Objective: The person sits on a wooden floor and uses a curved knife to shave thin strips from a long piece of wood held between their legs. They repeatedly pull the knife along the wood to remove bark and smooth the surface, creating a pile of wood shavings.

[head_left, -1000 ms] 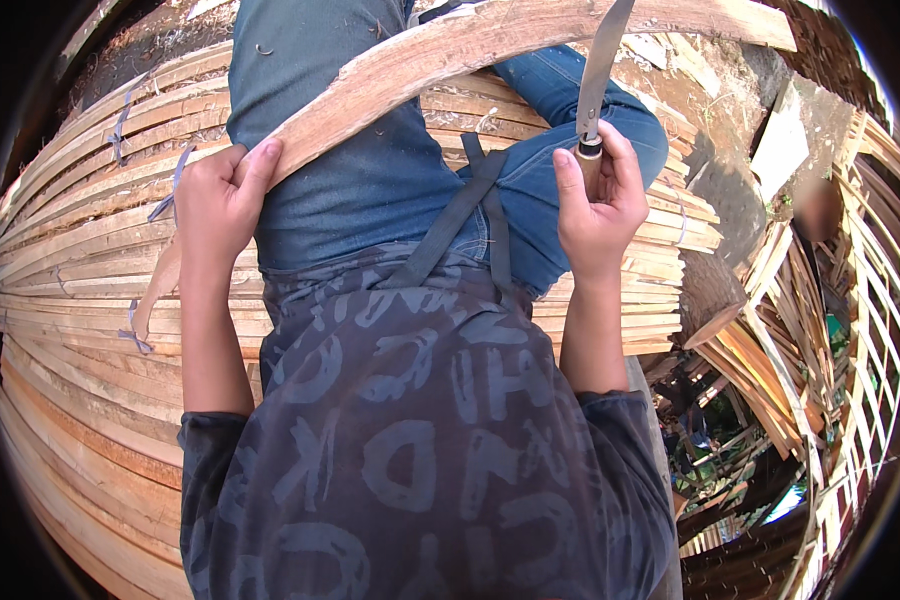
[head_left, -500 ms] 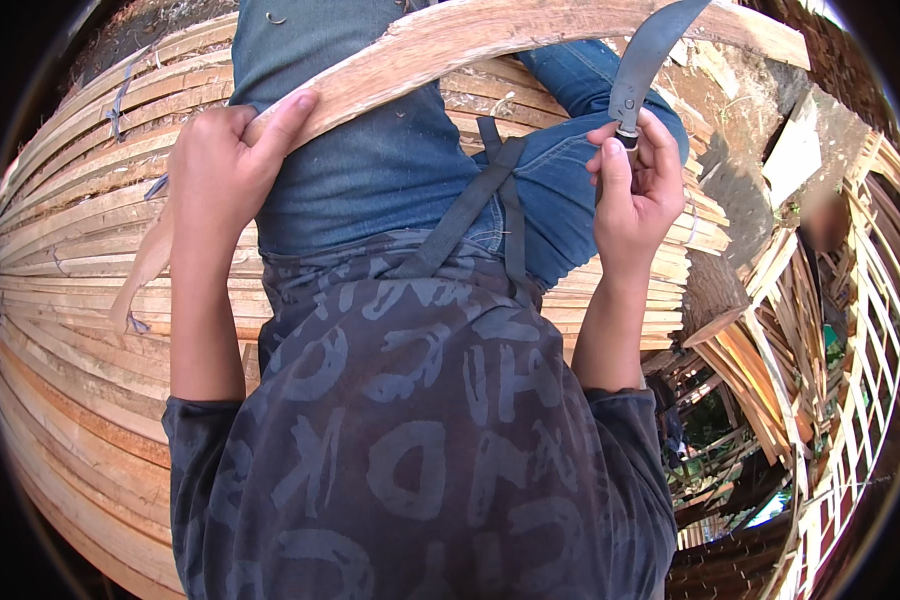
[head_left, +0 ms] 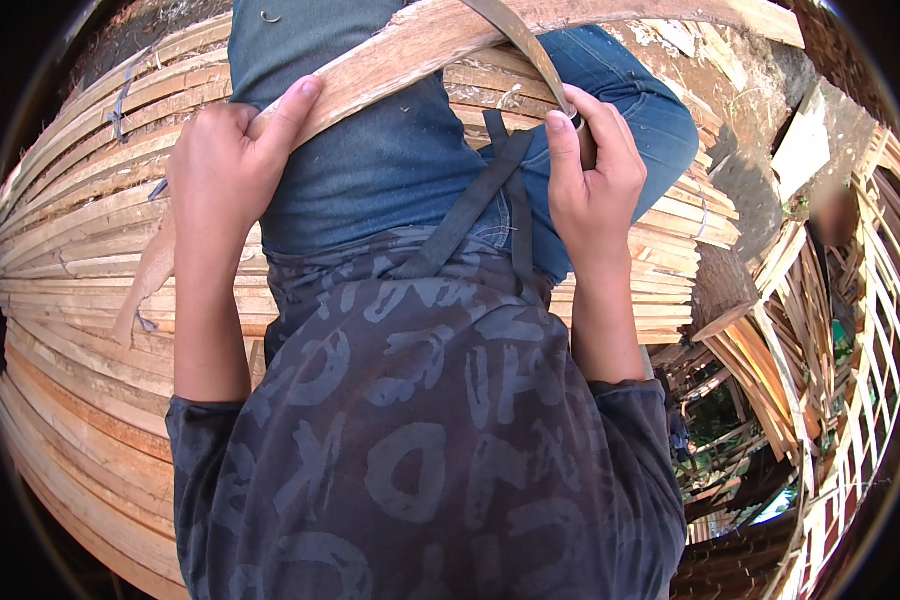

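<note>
My remote view lists: left hand (head_left: 220, 160), curled in a grip, left thumb (head_left: 292, 108) slanting inward; right hand (head_left: 602, 185), likewise curled, right thumb (head_left: 563, 145) upright; left forearm (head_left: 212, 325) and right forearm (head_left: 607, 315), bare, reaching forward, well apart.

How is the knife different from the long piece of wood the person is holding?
The wooden strip is long; the knife is much shorter. The wooden strip is broad and light brown; the knife shows a narrow, darker blade. The left hand holds the wooden strip, while the right hand grips the knife. Both look curved in this picture.
</note>
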A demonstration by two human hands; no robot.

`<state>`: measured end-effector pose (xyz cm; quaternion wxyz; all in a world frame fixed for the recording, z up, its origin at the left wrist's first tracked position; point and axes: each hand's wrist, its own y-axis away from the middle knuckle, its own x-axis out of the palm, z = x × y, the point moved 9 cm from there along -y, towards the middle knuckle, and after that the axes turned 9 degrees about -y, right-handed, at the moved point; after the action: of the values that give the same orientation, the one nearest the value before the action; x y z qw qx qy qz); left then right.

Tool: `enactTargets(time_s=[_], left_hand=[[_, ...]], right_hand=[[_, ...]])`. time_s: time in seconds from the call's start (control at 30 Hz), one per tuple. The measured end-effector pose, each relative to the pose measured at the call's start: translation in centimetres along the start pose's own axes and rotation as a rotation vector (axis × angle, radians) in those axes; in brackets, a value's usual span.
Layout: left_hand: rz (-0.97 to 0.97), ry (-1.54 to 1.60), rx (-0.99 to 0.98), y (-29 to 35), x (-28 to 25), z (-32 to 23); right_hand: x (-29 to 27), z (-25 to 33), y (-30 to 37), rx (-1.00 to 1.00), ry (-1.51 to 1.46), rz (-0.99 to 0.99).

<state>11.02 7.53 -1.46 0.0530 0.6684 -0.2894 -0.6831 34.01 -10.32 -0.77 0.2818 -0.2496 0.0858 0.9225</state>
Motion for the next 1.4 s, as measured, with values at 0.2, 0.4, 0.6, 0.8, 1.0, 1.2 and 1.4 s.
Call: enactTargets(time_s=[0.2, 0.4, 0.6, 0.8, 1.0, 1.2, 1.4], left_hand=[[0.033, 0.020, -0.006, 0.1, 0.3, -0.3], [0.083, 0.034, -0.029, 0.2, 0.4, -0.9], [0.095, 0.031, -0.055, 0.5, 0.6, -1.1], [0.049, -0.033, -0.004, 1.2, 0.2, -2.2], [0.035, -0.069, 0.004, 1.4, 0.1, -2.6], [0.065, -0.029, -0.006, 1.6, 0.3, -2.8], [0.028, -0.021, -0.006, 1.6, 0.2, -2.5]], right_hand=[[2.2, -0.4, 0.7, 0.060, -0.057, 0.106], [3.0, -0.7, 1.1, 0.106, -0.040, 0.088], [2.8, -0.8, 0.7, 0.128, 0.091, 0.056], [2.0, -3.3, -0.3, 0.079, 0.258, -0.042], [1.5, -3.9, -1.3, 0.081, 0.391, -0.060], [-0.3, -5.0, -2.4, 0.015, 0.525, -0.128], [-0.6, -4.5, -2.4, -0.008, 0.535, -0.162]])
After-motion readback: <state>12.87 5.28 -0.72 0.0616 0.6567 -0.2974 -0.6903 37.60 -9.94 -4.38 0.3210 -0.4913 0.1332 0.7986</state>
